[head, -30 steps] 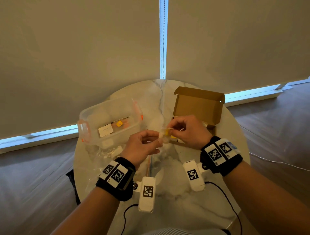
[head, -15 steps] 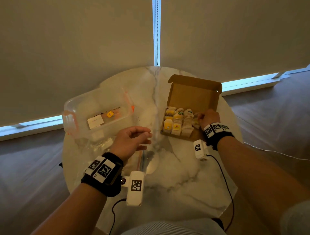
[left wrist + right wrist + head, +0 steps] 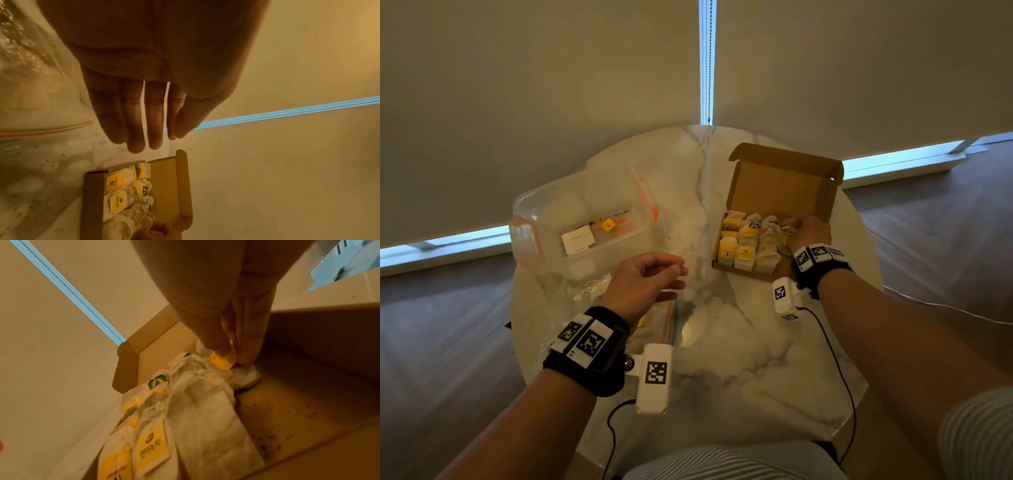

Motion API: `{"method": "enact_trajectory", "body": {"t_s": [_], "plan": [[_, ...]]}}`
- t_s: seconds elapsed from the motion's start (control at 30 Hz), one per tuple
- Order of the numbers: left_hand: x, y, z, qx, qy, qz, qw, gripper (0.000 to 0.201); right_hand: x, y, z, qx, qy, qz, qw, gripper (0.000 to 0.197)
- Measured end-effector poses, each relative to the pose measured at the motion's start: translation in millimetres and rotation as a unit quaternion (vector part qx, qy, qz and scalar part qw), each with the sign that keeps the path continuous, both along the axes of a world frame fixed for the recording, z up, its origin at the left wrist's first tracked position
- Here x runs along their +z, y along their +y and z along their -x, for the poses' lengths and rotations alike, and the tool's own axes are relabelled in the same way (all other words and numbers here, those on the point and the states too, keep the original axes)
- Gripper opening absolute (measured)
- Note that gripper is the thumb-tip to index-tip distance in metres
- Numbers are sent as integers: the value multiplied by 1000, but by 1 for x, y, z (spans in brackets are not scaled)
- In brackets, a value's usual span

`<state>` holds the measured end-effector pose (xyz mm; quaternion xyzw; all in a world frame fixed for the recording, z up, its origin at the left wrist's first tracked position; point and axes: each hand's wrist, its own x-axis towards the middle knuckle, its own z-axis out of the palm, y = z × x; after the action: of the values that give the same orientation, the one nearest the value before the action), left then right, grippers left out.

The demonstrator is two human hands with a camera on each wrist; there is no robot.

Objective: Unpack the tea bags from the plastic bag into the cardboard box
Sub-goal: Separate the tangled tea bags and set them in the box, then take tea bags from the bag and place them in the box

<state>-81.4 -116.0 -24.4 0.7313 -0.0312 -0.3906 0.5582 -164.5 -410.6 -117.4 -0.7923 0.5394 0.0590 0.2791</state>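
The right hand [image 3: 810,234] reaches into the cardboard box [image 3: 780,185] at about 2 o'clock on the surface [image 3: 739,342], its grip closed on a tea bag [image 3: 244,376]: in the right wrist view the fingertips [image 3: 246,358] pinch the yellow tag [image 3: 222,362] while the rounded bag itself touches the box floor beside the right wall. To its 9 o'clock the other tea bags [image 3: 748,240] lie packed in rows, several showing yellow tags, filling the left and middle of the box; dark crumbs speckle the bare cardboard floor on the right. The lid stands upright at the box's 12 o'clock edge. The left hand [image 3: 647,284] hovers above the middle of the surface, its grip empty with fingers [image 3: 152,116] extended and relaxed, thumb close beside them. Under and behind that hand, around 8 o'clock, lies the clear plastic bag [image 3: 654,320] with its zip strip, some contents dimly visible inside. At 10 o'clock sits a clear plastic container [image 3: 582,219] holding a white card and a small yellow tag.
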Motion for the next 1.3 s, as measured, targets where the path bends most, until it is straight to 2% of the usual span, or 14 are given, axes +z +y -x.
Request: {"method": "enact_trajectory", "body": {"t_s": [0.13, 0.27, 0.43, 0.57, 0.63, 0.73, 0.77, 0.83, 0.93, 1.03, 1.2, 1.3], "plan": [[0, 1, -1, 0, -2, -7, 1000, 11, 0, 0, 7, 10, -6, 11, 1000, 24], [-4, 9, -6, 7, -41, -61, 997, 10, 5, 13, 19, 45, 9, 50, 998, 28], [-17, 30, -11, -87, -118, -166, 975, 8, 19, 42, 28, 171, 12, 88, 981, 34], [-24, 64, -28, -78, -179, -253, 948, 11, 28, 92, 12, 307, -77, -7, 949, 17], [-27, 89, -39, -53, -214, -315, 923, 13, 29, 121, 0, 333, -87, -68, 936, 26], [-35, 126, -50, -8, -231, -387, 893, 13, 22, 161, -14, 272, -36, -210, 938, 47], [-38, 136, -49, 1, -223, -399, 889, 17, 18, 173, -17, 233, -23, -270, 934, 48], [-46, 151, -43, -1, -209, -386, 899, 17, 15, 192, -18, 170, -43, -355, 918, 35], [-55, 158, -32, -18, -179, -347, 921, 14, 18, 200, -16, 125, -95, -368, 916, 18], [-60, 154, -33, -14, -166, -312, 935, 24, 26, 192, -13, 78, -132, -377, 913, 17], [-45, 126, -33, -16, -223, -252, 942, 32, 39, 170, 5, 20, -234, -348, 907, 16], [-43, 119, -34, -34, -232, -249, 940, 37, 36, 163, 16, 44, -212, -336, 917, 18]]}}
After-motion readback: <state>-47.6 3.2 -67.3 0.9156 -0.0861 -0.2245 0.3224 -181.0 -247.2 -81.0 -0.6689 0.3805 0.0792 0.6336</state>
